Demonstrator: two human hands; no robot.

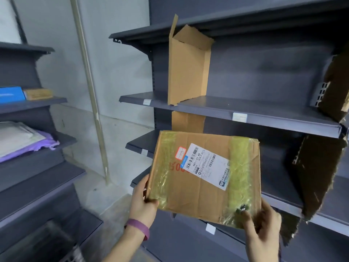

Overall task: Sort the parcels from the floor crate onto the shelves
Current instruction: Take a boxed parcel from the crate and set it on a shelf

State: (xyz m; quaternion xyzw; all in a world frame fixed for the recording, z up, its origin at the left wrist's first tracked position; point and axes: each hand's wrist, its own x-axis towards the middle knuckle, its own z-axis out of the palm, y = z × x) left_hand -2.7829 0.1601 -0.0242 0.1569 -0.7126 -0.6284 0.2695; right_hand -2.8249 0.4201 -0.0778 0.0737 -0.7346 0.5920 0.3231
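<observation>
On the left shelves (34, 104) a blue box (11, 94) and soft bags (22, 138) already lie. The left hand (143, 203) grips a taped parcel (205, 176) at one lower corner, the right hand (264, 225) at the other, fingers curled round it. It hangs before the grey shelves (264, 114) and is not yet placed.

A torn sheet of brown cardboard (187, 69) stands upright, its top edge ragged and a narrow flap sticking up. Two darker cardboard pieces (321, 174) with frayed edges stand at the right. Behind, a pale pipe (88, 87) slants down the grey wall (120, 59) to the floor (105, 201), and small white tags (239, 117), perhaps blank label holders, sit below the upright sheet.
</observation>
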